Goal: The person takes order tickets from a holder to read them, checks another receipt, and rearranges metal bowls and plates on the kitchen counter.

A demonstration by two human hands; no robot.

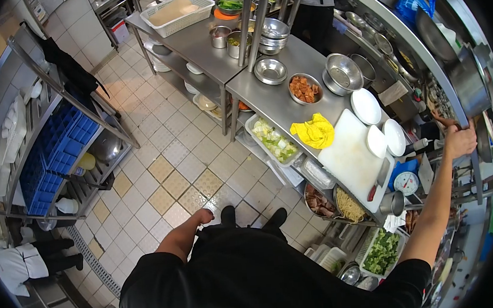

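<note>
Reaching out to the side is what the person is doing, with the right hand up at the metal post of the shelf. The fingers look bent at the metal, but part of them is hidden, so I cannot tell if they grip it. A big pot sits close by that hand. The left hand is low, near the legs, over the tile floor. I see no thing in it, and I cannot tell if it is open or closed. Below the right hand is a round scale. The white board has small white plates on it, with a yellow cloth at its edge. Moving that right hand calls for care, I think, with pots so near.
</note>
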